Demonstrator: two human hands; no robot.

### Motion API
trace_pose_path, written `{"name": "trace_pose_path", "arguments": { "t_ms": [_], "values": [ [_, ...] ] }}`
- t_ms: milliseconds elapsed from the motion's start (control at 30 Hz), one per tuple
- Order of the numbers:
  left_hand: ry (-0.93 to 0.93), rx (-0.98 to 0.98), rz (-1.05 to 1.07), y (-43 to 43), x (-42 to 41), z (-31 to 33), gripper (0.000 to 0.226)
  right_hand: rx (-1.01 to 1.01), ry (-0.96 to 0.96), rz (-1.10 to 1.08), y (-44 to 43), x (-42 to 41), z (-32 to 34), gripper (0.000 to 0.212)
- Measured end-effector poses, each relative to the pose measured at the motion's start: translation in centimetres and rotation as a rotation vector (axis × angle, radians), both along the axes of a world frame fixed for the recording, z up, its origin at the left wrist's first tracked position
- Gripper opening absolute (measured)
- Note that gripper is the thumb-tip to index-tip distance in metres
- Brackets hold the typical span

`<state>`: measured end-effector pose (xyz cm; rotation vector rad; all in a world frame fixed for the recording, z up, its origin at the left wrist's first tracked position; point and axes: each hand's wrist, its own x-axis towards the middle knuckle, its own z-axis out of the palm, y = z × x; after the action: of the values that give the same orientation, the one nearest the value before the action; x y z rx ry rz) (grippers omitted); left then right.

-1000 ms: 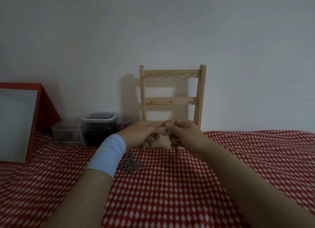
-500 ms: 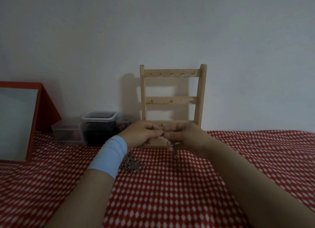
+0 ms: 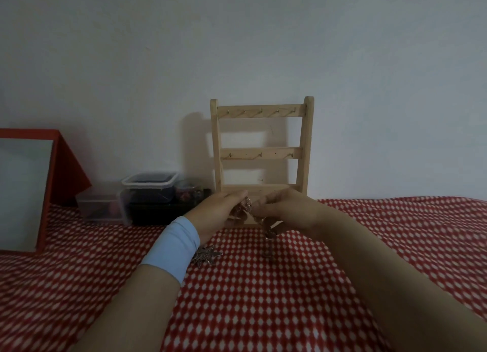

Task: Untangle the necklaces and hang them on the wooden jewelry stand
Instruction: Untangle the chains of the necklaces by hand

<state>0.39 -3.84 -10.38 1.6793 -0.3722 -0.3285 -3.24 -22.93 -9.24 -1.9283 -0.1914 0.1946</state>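
1. Against the white wall, a wooden jewelry stand [image 3: 261,153] stands upright on a red checked cloth [image 3: 263,299], with small hooks along its 2 upper rails.
2. Just before its base, the left hand [image 3: 218,213] and right hand [image 3: 290,209] meet, fingers curled, both pinching a tangle of necklaces [image 3: 246,207].
3. 1 strand [image 3: 268,237] hangs below the right hand.
4. A silvery leaf-shaped pendant [image 3: 207,255] lies on the cloth beside the left wrist's pale blue band [image 3: 174,246].
5. Plastic boxes [image 3: 149,191] and a red-framed mirror [image 3: 23,191] sit at left.

Dim, bluish light, soft shadow left of the wooden stand [image 3: 261,151], wide-angle bending at edges
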Motion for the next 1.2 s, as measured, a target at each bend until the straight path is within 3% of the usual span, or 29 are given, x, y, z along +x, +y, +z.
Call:
{"name": "trace_pose_path", "arguments": {
  "t_ms": [167,267,433,567,767,1000,1200],
  "values": [
    [0.076,-0.096,-0.056,-0.3,-0.1,0.1,0.049,-0.015,-0.049,0.044,0.4,0.3,-0.2,0.029],
    [0.042,-0.084,-0.037,-0.1,0.1,0.0,0.06,0.028,-0.085,-0.018,0.6,0.5,-0.4,0.024],
    [0.042,-0.149,-0.042,-0.2,-0.3,0.6,0.05,0.049,-0.176,0.006,0.8,0.2,-0.5,0.028],
    [0.004,-0.137,-0.07,-0.1,0.1,0.7,0.043,0.052,-0.279,-0.094,0.8,0.5,-1.0,0.021],
    [0.022,-0.151,-0.005,-0.1,0.1,0.7,0.035,0.067,-0.292,-0.119,0.4,0.6,-1.4,0.008],
    [0.023,-0.144,0.034,0.0,0.3,0.5,0.028,-0.066,-0.282,-0.08,0.3,0.5,-1.3,0.011],
    [0.02,-0.041,0.088,0.5,0.4,0.6,0.029,-0.042,-0.213,-0.045,0.2,0.5,-0.8,0.018]
  ]
}}
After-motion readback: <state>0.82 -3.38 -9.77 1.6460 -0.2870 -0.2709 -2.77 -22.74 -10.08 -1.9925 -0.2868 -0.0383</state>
